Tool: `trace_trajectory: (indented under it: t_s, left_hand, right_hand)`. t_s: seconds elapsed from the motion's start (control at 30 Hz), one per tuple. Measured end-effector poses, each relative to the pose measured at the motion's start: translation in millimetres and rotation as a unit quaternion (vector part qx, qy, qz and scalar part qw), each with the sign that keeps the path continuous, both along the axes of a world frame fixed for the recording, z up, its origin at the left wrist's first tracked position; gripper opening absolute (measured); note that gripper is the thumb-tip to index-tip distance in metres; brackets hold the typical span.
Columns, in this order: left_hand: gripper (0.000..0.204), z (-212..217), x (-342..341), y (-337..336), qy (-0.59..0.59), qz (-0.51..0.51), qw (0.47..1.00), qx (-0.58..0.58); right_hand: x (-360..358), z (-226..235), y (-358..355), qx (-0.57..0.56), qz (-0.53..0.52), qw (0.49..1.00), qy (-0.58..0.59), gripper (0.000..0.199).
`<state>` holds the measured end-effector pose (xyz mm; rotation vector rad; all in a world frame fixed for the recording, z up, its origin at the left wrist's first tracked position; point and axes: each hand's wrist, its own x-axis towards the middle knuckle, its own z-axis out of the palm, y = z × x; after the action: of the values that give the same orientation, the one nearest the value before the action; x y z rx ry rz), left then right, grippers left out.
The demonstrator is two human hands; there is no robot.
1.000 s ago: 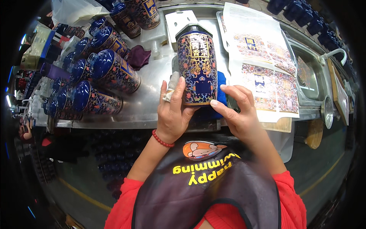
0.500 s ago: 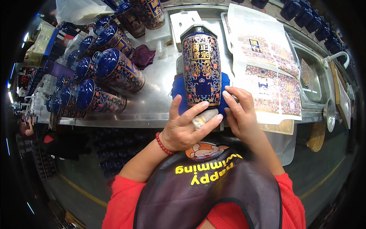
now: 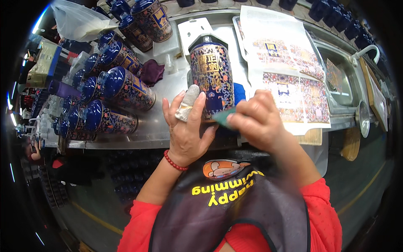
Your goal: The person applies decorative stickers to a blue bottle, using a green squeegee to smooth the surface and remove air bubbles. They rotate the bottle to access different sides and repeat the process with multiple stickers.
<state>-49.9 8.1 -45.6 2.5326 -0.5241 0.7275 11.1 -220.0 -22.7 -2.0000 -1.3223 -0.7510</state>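
Note:
A dark blue bottle (image 3: 211, 75) with floral and gold decoration lies on a blue cloth (image 3: 239, 91), its neck pointing away from me. My left hand (image 3: 188, 126) has its fingers spread against the bottle's left side and lower end. One of its fingers wears a grey cloth finger cover (image 3: 187, 105). My right hand (image 3: 258, 122), slightly blurred, is closed on a flat green scraper (image 3: 223, 117). The scraper's tip is at the lower right of the bottle, close to its base; whether it presses on the surface I cannot tell.
Several similar decorated bottles (image 3: 126, 90) lie at the left, near a dark purple cloth (image 3: 152, 72). Printed sheets (image 3: 268, 67) lie to the right, before a metal sink (image 3: 342, 80) with a white faucet (image 3: 369, 52). The metal counter (image 3: 161, 136) ends in front of me.
My right hand has lifted off the blue cloth and now brings a green scraper to the bottle's base. My left hand has shifted from the base to the bottle's left side.

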Motion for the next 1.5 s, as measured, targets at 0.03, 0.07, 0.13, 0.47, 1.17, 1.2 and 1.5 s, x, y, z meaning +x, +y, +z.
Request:
trace_trajectory:
  t_s: [0.03,0.07,0.13,0.47,1.17,1.2,1.5]
  left_hand:
    - [0.082,0.0,2.7,0.6,0.037,0.017,0.999,0.011]
    - [0.084,-0.5,5.4,2.2,0.029,0.017,0.999,-0.005]
    - [0.088,-4.1,9.5,4.3,0.032,0.029,0.999,-0.031]
    - [0.068,-8.4,16.8,10.7,-0.027,-0.083,0.996,0.013]
    - [0.075,-6.1,80.1,21.3,-0.014,-0.018,0.980,-0.198]
    - [0.074,-7.9,73.4,21.4,-0.012,-0.013,0.980,-0.200]
    - [0.083,4.2,16.7,5.0,0.038,-0.026,0.997,-0.057]
  right_hand:
    - [-2.6,5.0,-0.2,-0.055,0.016,0.998,-0.007,0.026]
    - [-4.4,7.7,1.5,-0.062,0.044,0.997,-0.020,0.025]
    - [-7.5,12.4,-0.1,-0.065,0.084,0.992,0.069,0.022]
    - [19.6,-3.6,-0.1,0.157,-0.002,0.854,0.496,0.021]
    - [114.3,67.7,50.9,-0.061,0.004,0.982,0.176,0.018]
    - [117.0,69.9,54.1,-0.103,0.064,0.969,0.213,0.018]
    - [118.3,67.6,48.8,-0.120,0.116,0.939,0.300,0.020]
